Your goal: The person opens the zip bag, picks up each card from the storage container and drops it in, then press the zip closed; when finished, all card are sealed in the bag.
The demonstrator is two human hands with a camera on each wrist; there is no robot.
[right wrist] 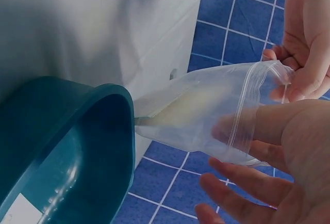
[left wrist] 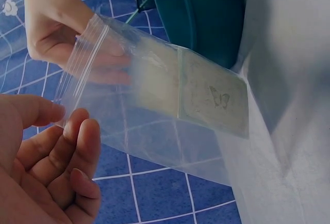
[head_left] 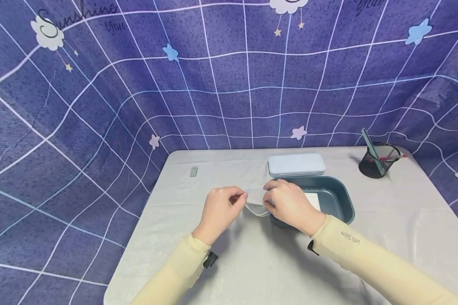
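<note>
A clear zip-lock bag (left wrist: 149, 146) is stretched between my hands above the table. Inside it lies a pale flat item (left wrist: 216, 97) with a butterfly print and a greenish edge. My left hand (head_left: 221, 207) pinches one side of the bag's mouth between thumb and fingers. On the other side, my right hand (head_left: 290, 205) grips the mouth, a digit (right wrist: 224, 128) showing through the plastic while other fingers spread below it. The bag's mouth is spread apart in the right wrist view. Close beside the bag stands a dark teal bin (right wrist: 116, 92).
A white piece (head_left: 313, 200) lies in the bin. Behind it is a pale blue-white case (head_left: 297, 164). A black mesh pen cup (head_left: 375, 165) stands at the back right, and a small grey object (head_left: 193, 171) at the back left. A purple patterned curtain (head_left: 221, 76) surrounds the white table (head_left: 229, 262).
</note>
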